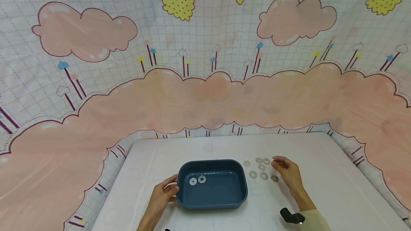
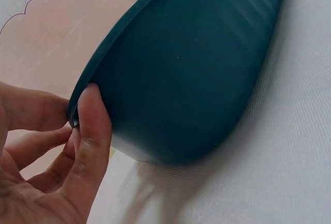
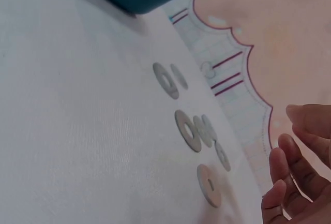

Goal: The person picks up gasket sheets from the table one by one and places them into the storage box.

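Note:
A dark blue rectangular tray (image 1: pixel 215 197) stands on the white table. My left hand (image 1: pixel 163 192) grips its left end, and the left wrist view shows the thumb (image 2: pixel 93 125) against the outer wall with fingers at the rim. Inside the tray, toward the left, lie two flat metal washers, a left washer (image 1: pixel 193 181) and a right washer (image 1: pixel 201 179). Several more washers lie loose to the right of the tray, the closest washer (image 1: pixel 274 178) just beside my right hand (image 1: pixel 288 173). In the right wrist view that hand (image 3: pixel 302 167) hovers with loosely bent fingers, nothing visible between them.
The white table (image 1: pixel 330 174) extends to both sides of the tray and behind it. A patterned cloth (image 1: pixel 224 99) with pink clouds hangs behind the table and surrounds its edges. A black wrist device (image 1: pixel 291 216) sits by the right sleeve (image 1: pixel 314 221).

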`<state>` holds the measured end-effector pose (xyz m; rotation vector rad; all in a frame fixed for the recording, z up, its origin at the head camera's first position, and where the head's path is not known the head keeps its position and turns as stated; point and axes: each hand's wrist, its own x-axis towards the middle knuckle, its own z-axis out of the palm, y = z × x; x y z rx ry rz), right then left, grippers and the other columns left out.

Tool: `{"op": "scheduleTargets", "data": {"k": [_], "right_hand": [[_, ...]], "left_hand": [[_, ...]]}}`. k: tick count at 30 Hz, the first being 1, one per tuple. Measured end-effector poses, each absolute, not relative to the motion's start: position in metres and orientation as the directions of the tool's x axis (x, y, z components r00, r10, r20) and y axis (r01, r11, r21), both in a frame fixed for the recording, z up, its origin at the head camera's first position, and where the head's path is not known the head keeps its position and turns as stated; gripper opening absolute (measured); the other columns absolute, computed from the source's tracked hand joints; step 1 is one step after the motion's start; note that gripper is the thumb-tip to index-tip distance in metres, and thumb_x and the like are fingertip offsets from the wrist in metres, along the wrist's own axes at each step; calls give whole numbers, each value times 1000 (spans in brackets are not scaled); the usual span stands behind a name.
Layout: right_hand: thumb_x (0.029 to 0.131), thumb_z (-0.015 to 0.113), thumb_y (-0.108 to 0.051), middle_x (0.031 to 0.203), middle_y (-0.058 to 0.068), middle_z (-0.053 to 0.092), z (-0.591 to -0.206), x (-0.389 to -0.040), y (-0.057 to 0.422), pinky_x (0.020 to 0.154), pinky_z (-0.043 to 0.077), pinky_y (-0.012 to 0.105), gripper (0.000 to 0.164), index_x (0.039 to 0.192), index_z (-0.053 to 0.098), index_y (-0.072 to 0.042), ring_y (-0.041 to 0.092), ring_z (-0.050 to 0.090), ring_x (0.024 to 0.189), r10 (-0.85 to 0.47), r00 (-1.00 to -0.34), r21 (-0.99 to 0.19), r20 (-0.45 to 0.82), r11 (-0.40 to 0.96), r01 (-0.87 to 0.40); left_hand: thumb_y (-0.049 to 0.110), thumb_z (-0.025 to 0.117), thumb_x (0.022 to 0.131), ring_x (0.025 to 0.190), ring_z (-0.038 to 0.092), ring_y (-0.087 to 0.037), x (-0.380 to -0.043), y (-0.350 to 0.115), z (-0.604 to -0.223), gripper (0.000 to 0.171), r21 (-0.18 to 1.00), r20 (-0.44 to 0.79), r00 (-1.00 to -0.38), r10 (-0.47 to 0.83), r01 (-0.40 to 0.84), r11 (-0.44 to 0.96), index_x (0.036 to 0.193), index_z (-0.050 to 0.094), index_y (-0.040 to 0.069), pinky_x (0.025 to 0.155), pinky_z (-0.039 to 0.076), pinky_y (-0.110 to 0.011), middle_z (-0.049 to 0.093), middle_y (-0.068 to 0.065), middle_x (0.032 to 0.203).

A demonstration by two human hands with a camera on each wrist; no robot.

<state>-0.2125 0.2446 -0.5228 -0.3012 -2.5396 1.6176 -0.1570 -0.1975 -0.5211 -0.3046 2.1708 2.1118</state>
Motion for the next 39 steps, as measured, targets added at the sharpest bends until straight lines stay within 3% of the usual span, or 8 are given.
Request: {"op": "scheduleTargets", "data": {"k": [11, 25, 34, 39], "right_hand": [[95, 65, -29, 120, 14, 64, -535, -230, 252, 80, 45, 21, 39, 128, 64, -9, 17, 56, 100, 201, -979, -839, 18, 536, 95], [90, 70, -20, 106, 16, 65, -546, -242, 251, 68, 42, 23, 35, 121, 69, -3, 18, 53, 85, 227, -974, -807, 19, 579, 119], [89, 71, -22, 106, 16, 63, -552, -245, 248, 71, 40, 28, 38, 122, 68, -4, 25, 52, 90, 237, -971, -791, -29, 589, 167], [89, 71, -24, 113, 22, 61, -553, -246, 247, 80, 45, 38, 40, 123, 67, -3, 31, 55, 97, 221, -975, -770, -19, 619, 155]], "left_hand": [[-2, 61, 91, 85, 62, -16, -157, -197, -521, 48, 976, -213, -974, -76, -215, 18, 138, 54, 0, 59, 55, -31, 57, -17, 124], [-2, 62, 90, 86, 61, -15, -156, -199, -520, 49, 979, -201, -978, -57, -202, 8, 138, 53, -1, 59, 55, -30, 56, -19, 125], [-2, 62, 90, 86, 62, -14, -156, -199, -521, 49, 980, -199, -978, -57, -199, 8, 138, 53, -1, 59, 55, -30, 56, -18, 124], [-2, 63, 89, 86, 62, -14, -156, -200, -521, 49, 980, -199, -979, -51, -199, -1, 138, 53, -1, 59, 55, -29, 56, -19, 124]]}}
